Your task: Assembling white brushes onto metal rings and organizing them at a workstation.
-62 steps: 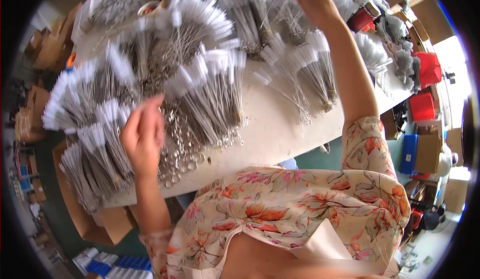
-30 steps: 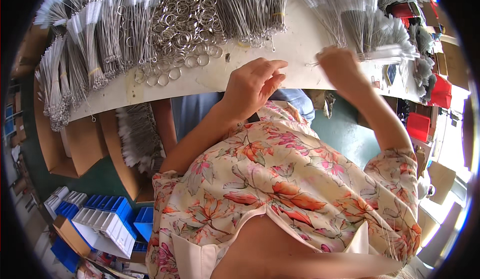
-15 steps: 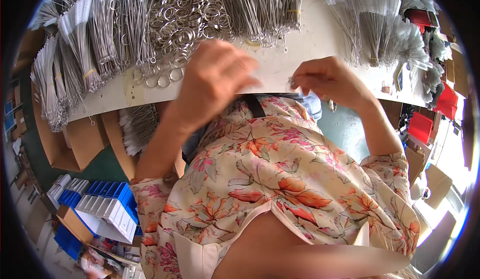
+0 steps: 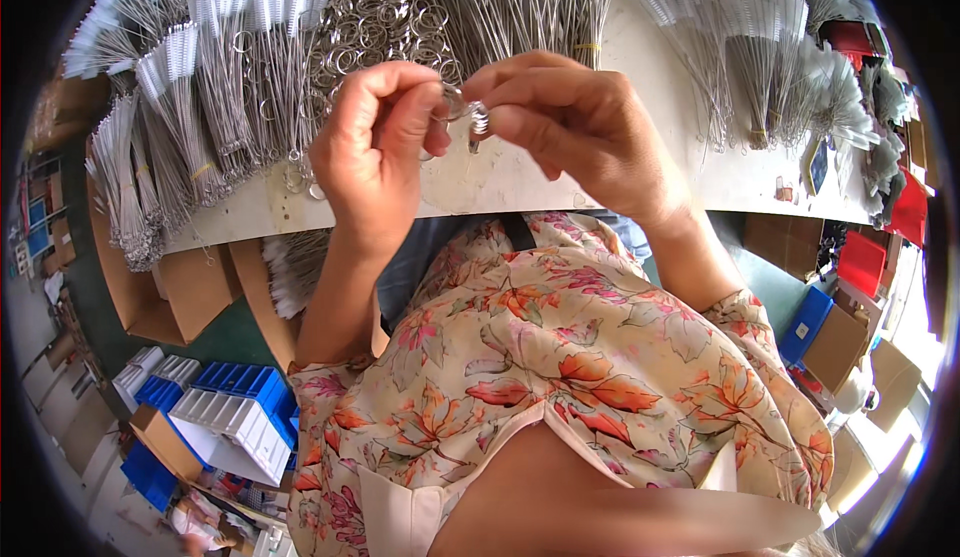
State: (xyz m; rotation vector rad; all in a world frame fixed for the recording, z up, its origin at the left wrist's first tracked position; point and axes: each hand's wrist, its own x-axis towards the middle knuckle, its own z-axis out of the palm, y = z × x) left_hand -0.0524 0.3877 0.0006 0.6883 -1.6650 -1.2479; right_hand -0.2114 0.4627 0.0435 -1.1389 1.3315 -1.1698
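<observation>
Both my hands meet in front of me, just above the table's near edge. My left hand (image 4: pixel 378 142) pinches a shiny metal split ring (image 4: pixel 452 107) between thumb and fingertips. Close against it, my right hand (image 4: pixel 580 122) grips a small coiled silvery metal piece (image 4: pixel 480 120) with a darker lower end. Whether ring and coil are linked I cannot tell. Beyond my left hand lies a heap of loose metal rings (image 4: pixel 385 22). Bundles of thin wire brushes (image 4: pixel 225 67) with white bristles flank it on the left, and more wire brushes (image 4: pixel 530 7) lie to its right.
A pale table (image 4: pixel 620 172) curves across in front of me. More brush bundles (image 4: pixel 760 67) lie at the right. Below the left edge stand cardboard boxes (image 4: pixel 185 302) and blue and white plastic bins (image 4: pixel 235 417). Red containers (image 4: pixel 860 262) are at the far right.
My left hand, blurred near the rings before, now holds a ring in a pinch. My right hand has moved left and up, bringing its metal piece against the ring.
</observation>
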